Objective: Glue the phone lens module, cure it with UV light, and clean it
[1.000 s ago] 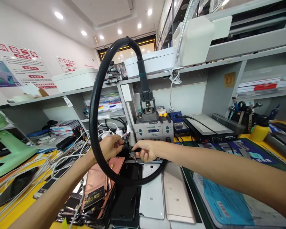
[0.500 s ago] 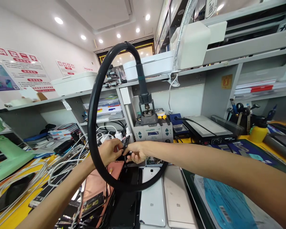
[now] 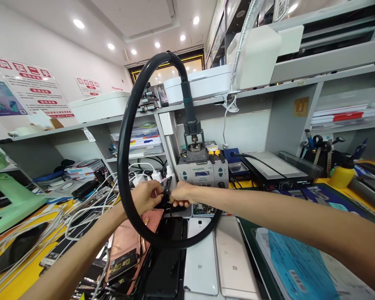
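Note:
Both my hands meet past the lower part of a thick black hose (image 3: pixel 121 146), in front of a grey hot-air station (image 3: pixel 203 173). My left hand (image 3: pixel 146 196) is closed, its thumb and fingertips pinching a small dark part (image 3: pixel 166 192) whose kind I cannot make out. On the right side of that part, my right hand (image 3: pixel 183 193) has its fingers curled in against it; the fingertips are partly hidden. Below them lie a pink phone shell (image 3: pixel 125 241), a black phone (image 3: pixel 164 258), a white phone (image 3: pixel 201 258) and a gold phone (image 3: pixel 236 258).
The hose loops up to a handle (image 3: pixel 188 100) standing in its holder. Tangled white cables (image 3: pixel 78 216) and a green fan (image 3: pixel 6 196) are on the left. To the right are a blue packet (image 3: pixel 284 258), a flat grey device (image 3: pixel 273 166) and a yellow bottle (image 3: pixel 342 177).
My right hand has turned palm down, its fingers curling further in beside the dark part. My left hand keeps its pinch. The whole view has shifted slightly.

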Demonstrator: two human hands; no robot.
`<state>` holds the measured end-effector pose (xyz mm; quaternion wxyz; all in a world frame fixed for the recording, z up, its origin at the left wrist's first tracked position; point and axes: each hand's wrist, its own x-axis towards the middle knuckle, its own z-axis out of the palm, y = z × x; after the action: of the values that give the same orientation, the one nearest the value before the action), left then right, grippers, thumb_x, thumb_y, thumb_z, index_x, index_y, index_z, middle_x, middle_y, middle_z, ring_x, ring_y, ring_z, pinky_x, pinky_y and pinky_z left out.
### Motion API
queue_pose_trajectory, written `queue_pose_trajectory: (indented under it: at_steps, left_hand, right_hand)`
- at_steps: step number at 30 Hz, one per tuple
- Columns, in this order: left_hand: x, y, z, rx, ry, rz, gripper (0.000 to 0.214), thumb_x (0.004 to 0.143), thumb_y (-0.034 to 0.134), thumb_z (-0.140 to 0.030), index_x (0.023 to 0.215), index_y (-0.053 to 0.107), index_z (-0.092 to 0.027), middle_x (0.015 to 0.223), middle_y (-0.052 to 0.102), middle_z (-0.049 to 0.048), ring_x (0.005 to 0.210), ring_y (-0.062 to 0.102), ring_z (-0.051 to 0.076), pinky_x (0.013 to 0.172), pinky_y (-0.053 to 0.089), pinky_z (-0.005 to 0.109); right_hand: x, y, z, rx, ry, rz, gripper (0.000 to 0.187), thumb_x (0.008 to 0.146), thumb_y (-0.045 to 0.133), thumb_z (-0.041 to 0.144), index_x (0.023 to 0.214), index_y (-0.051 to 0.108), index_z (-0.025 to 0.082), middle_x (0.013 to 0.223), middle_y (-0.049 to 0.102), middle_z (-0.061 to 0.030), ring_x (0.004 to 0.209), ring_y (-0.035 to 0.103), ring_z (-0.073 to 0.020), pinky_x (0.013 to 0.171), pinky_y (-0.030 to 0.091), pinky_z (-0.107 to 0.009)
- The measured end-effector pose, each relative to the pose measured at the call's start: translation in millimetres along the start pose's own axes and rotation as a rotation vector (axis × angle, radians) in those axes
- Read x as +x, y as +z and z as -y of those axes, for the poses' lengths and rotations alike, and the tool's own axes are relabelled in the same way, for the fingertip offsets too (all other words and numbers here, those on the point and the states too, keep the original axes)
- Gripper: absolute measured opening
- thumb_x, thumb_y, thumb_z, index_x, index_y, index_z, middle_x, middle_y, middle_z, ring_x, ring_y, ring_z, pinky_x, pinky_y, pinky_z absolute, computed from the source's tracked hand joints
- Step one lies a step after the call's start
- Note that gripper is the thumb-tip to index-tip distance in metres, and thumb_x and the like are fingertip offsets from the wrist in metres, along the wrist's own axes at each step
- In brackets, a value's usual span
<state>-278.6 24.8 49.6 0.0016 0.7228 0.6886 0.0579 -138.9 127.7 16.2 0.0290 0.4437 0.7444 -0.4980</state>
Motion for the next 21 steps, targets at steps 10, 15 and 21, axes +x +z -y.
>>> queue_pose_trajectory:
  at_steps: [10,15,21]
  left_hand:
    - [1.4,3.7,2.4,-0.019,0.039,-0.017,0.026,0.095,0.061,-0.036,0.112,0.064,-0.016,0.108,0.068,0.0061,0.09,0.067,0.018,0.079,0.058,0.038]
    - [1.1,0.9,0.0,-0.007,0.012,0.011,0.026,0.095,0.061,-0.036,0.111,0.064,-0.015,0.107,0.068,0.0057,0.089,0.067,0.018,0.078,0.058,0.037]
    - [1.3,-0.3,2.9,0.004,-0.004,0.02,0.026,0.095,0.061,-0.036,0.111,0.064,-0.015,0.105,0.068,0.0054,0.087,0.067,0.017,0.077,0.058,0.036]
  right_hand:
    - [-0.8,-1.7,0.1,-0.458,-0.298,0.005,0.031,0.096,0.062,0.034,0.12,0.062,0.015,0.119,0.065,-0.008,0.099,0.067,-0.0226,0.083,0.058,-0.041]
    - [2.4,0.6,-2.6,-0.562,-0.391,-0.077,0.03,0.096,0.062,0.034,0.12,0.062,0.015,0.118,0.065,-0.0079,0.099,0.067,-0.0226,0.083,0.058,-0.041]
    - [-1.3,3.3,-8.3,-0.613,-0.457,-0.128,0.032,0.096,0.062,0.035,0.122,0.061,0.016,0.123,0.063,-0.0091,0.104,0.065,-0.0237,0.087,0.056,-0.044]
